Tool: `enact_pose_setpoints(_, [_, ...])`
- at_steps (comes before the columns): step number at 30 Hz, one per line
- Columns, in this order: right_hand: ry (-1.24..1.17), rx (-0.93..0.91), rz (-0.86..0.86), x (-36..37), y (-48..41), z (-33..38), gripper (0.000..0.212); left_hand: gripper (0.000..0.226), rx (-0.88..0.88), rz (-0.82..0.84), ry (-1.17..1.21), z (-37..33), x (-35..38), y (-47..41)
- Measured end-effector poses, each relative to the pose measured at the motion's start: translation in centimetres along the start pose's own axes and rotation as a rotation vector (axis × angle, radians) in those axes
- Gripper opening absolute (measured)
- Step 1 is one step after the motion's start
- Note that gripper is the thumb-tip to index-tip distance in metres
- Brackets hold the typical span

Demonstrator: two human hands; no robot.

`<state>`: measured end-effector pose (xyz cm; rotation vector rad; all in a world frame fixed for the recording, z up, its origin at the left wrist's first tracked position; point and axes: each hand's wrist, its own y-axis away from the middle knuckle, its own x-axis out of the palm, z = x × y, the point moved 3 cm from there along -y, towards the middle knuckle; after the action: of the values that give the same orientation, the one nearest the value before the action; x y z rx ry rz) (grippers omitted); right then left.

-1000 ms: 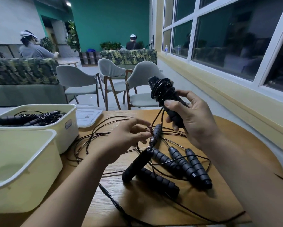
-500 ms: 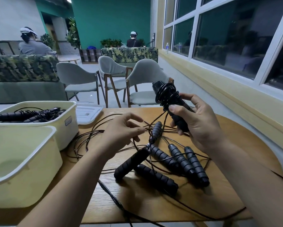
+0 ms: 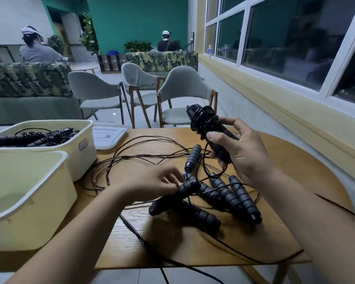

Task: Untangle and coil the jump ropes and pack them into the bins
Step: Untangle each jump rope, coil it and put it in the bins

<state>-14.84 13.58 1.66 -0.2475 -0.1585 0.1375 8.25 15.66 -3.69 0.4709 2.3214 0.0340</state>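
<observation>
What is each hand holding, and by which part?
Right hand grips the coiled jump rope by its foam handle, below the coil. Left hand touches the cord end of a loose handle; hold unclear.

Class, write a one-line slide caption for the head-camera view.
Right hand grips a rope-wound handle above the table while the left hand works at tangled jump ropes beside two cream bins.

— Ropes, first entry?
— Black handle [image 3: 220, 149], cord coil [image 3: 203, 121] wound round its upper end, raised and tilted above the table.
— Loose stock?
— Several ribbed handles [image 3: 226, 194] heaped mid-table, thin cords [image 3: 135, 155] looping leftward.
— Bins?
— Two cream tubs, left: far bin [image 3: 86, 144] holds bundled ropes [image 3: 35, 136] — near bin [image 3: 29, 222] just beside it.
</observation>
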Motion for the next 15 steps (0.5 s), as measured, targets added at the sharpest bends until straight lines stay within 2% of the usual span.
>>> enact_pose_setpoints(5, [-0.020, 0.017, -0.004, 0.0, 0.2, 0.0, 0.047, 0.034, 0.013, 0.094, -0.168, -0.3, 0.7, 0.4])
enact_pose_setpoints(9, [-0.007, 0.024, 0.002, -0.2, 0.3, -0.3, 0.050, 0.027, 0.035, 0.017, -0.234, -0.2, 0.5, 0.2])
enact_pose_setpoints(12, [-0.028, 0.038, 0.000, -0.2, 0.2, -0.3, 0.050, 0.021, 0.059, -0.103, -0.116, -0.4, 0.2, -0.1])
enact_pose_setpoints(15, [-0.063, 0.057, -0.009, -0.4, 0.1, -0.2, 0.048, 0.025, 0.106, -0.160, 0.147, -0.2, 0.3, -0.7])
